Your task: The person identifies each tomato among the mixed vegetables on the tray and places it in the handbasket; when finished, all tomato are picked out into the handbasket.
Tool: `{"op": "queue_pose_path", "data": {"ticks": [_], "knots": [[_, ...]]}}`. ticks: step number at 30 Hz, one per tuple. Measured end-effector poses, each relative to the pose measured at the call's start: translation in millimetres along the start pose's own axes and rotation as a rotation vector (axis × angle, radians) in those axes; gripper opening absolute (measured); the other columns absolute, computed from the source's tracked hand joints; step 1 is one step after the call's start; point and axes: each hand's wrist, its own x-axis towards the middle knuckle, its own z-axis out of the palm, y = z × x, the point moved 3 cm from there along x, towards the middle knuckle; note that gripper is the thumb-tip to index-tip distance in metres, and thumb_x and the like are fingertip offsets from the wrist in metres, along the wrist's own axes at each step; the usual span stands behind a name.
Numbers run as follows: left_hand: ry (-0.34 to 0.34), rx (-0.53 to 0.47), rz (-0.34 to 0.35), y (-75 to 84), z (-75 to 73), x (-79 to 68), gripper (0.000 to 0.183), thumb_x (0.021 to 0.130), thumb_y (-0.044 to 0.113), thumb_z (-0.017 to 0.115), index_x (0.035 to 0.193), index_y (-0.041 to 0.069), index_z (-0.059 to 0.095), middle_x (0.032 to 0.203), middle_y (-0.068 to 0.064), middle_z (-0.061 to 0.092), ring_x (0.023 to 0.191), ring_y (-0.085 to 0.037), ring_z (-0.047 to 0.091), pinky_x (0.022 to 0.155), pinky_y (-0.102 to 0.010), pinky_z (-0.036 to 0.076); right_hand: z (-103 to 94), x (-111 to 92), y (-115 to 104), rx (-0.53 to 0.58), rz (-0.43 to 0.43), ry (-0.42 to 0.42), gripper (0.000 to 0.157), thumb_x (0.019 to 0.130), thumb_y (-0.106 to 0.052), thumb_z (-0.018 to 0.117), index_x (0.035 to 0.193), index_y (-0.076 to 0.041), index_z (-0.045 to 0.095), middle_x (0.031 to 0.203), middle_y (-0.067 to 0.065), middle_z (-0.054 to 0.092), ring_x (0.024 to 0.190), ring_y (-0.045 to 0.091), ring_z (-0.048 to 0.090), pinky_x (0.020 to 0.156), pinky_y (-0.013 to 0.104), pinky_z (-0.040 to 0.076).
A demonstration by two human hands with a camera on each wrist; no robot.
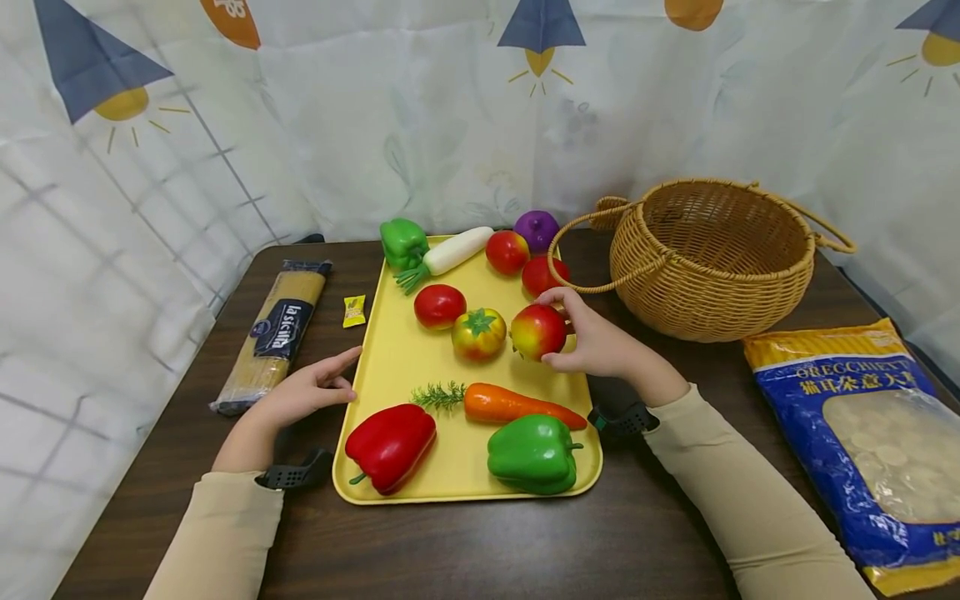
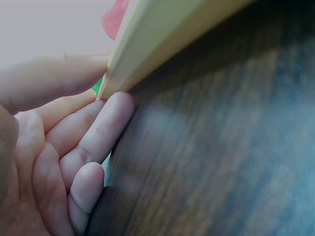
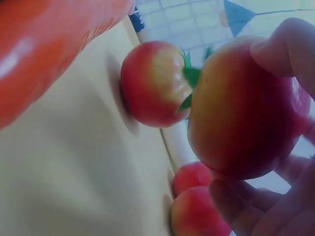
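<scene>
My right hand [image 1: 592,340] grips a red-and-yellow tomato [image 1: 542,330] between thumb and fingers, over the right side of the yellow tray [image 1: 390,367]. In the right wrist view the held tomato [image 3: 246,113] hangs above the tray surface, its green leaves facing another tomato [image 3: 152,83]. That second tomato [image 1: 478,335] sits just left of it in the head view. My left hand [image 1: 303,392] is at the tray's left edge, fingers loosely extended. In the left wrist view its fingertips [image 2: 120,101] are right at the tray's outer side [image 2: 152,44].
The tray also bears a carrot [image 1: 517,404], a red pepper [image 1: 392,446], green peppers [image 1: 532,454], a white radish [image 1: 459,250], more red tomatoes [image 1: 439,306] and a purple vegetable [image 1: 536,229]. Around it are a wicker basket [image 1: 705,292], pasta bags [image 1: 885,450] [image 1: 281,325] and a yellow packet [image 1: 355,311].
</scene>
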Motion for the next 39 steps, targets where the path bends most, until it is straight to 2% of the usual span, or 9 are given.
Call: {"op": "queue_pose_path", "data": {"ticks": [4, 8, 17, 22, 24, 29, 32, 36, 39], "knots": [[-0.002, -0.007, -0.003, -0.3, 0.3, -0.8, 0.073, 0.086, 0.025, 0.060, 0.146, 0.011, 0.019, 0.095, -0.012, 0.062, 0.083, -0.016, 0.054, 0.073, -0.025, 0.045, 0.9, -0.8, 0.6, -0.023, -0.039, -0.011, 0.072, 0.074, -0.009, 0.069, 0.135, -0.011, 0.030, 0.133, 0.012, 0.030, 0.112, 0.026, 0.043, 0.091, 0.043, 0.043], [-0.004, -0.010, -0.004, -0.1, 0.5, -1.1, 0.073, 0.086, 0.025, 0.060, 0.146, 0.011, 0.019, 0.095, -0.012, 0.062, 0.084, -0.016, 0.054, 0.074, -0.024, 0.045, 1.0, -1.8, 0.5, -0.057, -0.051, 0.004, 0.066, 0.072, -0.010, 0.070, 0.128, -0.010, 0.035, 0.130, 0.012, 0.029, 0.111, 0.024, 0.040, 0.090, 0.041, 0.043], [0.000, -0.003, 0.005, 0.4, -2.0, -1.0, 0.073, 0.087, 0.025, 0.059, 0.146, 0.011, 0.019, 0.097, -0.012, 0.063, 0.085, -0.013, 0.055, 0.077, -0.022, 0.046, -0.3, 0.7, -0.8, -0.002, -0.075, 0.021, 0.064, 0.069, -0.003, 0.070, 0.112, -0.004, 0.021, 0.136, 0.015, 0.033, 0.126, 0.028, 0.037, 0.105, 0.045, 0.029], [0.000, -0.002, 0.005, 0.9, -2.1, -1.4, 0.073, 0.087, 0.025, 0.059, 0.146, 0.011, 0.019, 0.096, -0.012, 0.063, 0.085, -0.014, 0.055, 0.077, -0.023, 0.046, -0.6, 1.1, -0.6, -0.024, -0.086, 0.005, 0.083, 0.072, -0.005, 0.070, 0.136, -0.008, 0.019, 0.140, 0.014, 0.030, 0.122, 0.026, 0.039, 0.102, 0.044, 0.033], [0.001, 0.001, 0.003, 1.2, -2.2, -1.4, 0.072, 0.087, 0.025, 0.059, 0.146, 0.012, 0.019, 0.096, -0.012, 0.063, 0.085, -0.014, 0.055, 0.077, -0.023, 0.046, -0.9, 0.9, -0.9, -0.040, -0.101, 0.000, 0.085, 0.073, -0.006, 0.070, 0.141, -0.011, 0.020, 0.141, 0.013, 0.028, 0.122, 0.025, 0.037, 0.100, 0.045, 0.035], [0.004, 0.008, 0.001, 1.8, -2.3, -1.3, 0.072, 0.087, 0.025, 0.059, 0.146, 0.011, 0.020, 0.095, -0.011, 0.063, 0.084, -0.015, 0.054, 0.076, -0.024, 0.045, -1.5, 0.4, -1.1, -0.008, -0.117, 0.008, 0.071, 0.074, -0.007, 0.072, 0.133, -0.009, 0.032, 0.144, 0.012, 0.021, 0.127, 0.028, 0.031, 0.100, 0.046, 0.036], [0.005, 0.007, -0.002, 1.7, -1.7, -1.0, 0.072, 0.087, 0.025, 0.059, 0.146, 0.011, 0.019, 0.094, -0.012, 0.063, 0.084, -0.015, 0.054, 0.075, -0.024, 0.045, -1.6, -0.4, -0.6, 0.053, -0.095, 0.017, 0.066, 0.075, -0.007, 0.071, 0.128, -0.008, 0.031, 0.145, 0.013, 0.018, 0.129, 0.029, 0.030, 0.100, 0.046, 0.036], [0.003, 0.010, -0.008, 1.0, -0.5, -0.6, 0.073, 0.087, 0.025, 0.059, 0.146, 0.010, 0.019, 0.094, -0.011, 0.063, 0.084, -0.014, 0.054, 0.075, -0.024, 0.045, -1.9, -1.3, -1.2, 0.102, -0.092, 0.033, 0.057, 0.076, -0.004, 0.069, 0.118, -0.005, 0.030, 0.141, 0.014, 0.023, 0.125, 0.028, 0.034, 0.099, 0.046, 0.035], [0.004, 0.012, -0.009, 0.9, 0.1, -0.3, 0.073, 0.087, 0.026, 0.059, 0.145, 0.011, 0.020, 0.094, -0.011, 0.063, 0.085, -0.015, 0.055, 0.076, -0.025, 0.045, -2.9, -1.9, -0.6, 0.101, -0.084, 0.050, 0.060, 0.075, -0.005, 0.070, 0.118, -0.006, 0.028, 0.135, 0.013, 0.030, 0.118, 0.026, 0.040, 0.097, 0.045, 0.036]]}}
